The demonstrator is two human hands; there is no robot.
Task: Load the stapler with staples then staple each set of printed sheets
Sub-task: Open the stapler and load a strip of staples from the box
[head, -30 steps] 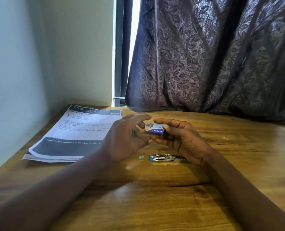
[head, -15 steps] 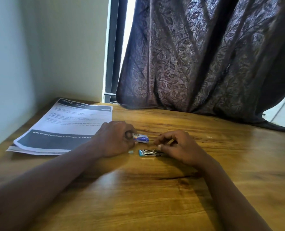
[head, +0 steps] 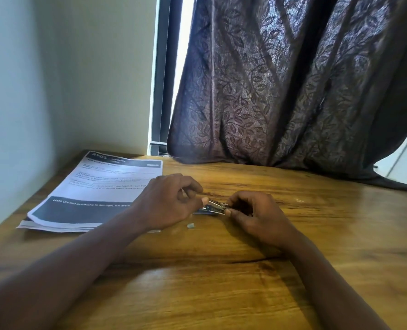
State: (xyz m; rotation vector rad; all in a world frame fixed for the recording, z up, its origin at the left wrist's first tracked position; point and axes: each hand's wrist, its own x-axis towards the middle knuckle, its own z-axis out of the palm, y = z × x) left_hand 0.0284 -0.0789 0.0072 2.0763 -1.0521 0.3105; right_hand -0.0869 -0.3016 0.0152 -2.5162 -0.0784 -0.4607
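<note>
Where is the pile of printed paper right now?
In the head view, the stack of white printed sheets with dark bands lies left on the wooden table, by the wall, just beyond the left hand.

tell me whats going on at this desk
A person is handling a small stapler with both hands, low over a wooden table. The left hand pinches one end and the right hand grips the other, so this looks like the loading step. The stack of printed sheets lies off to the left, untouched. A small grey bit sits on the table by the hands.
</note>
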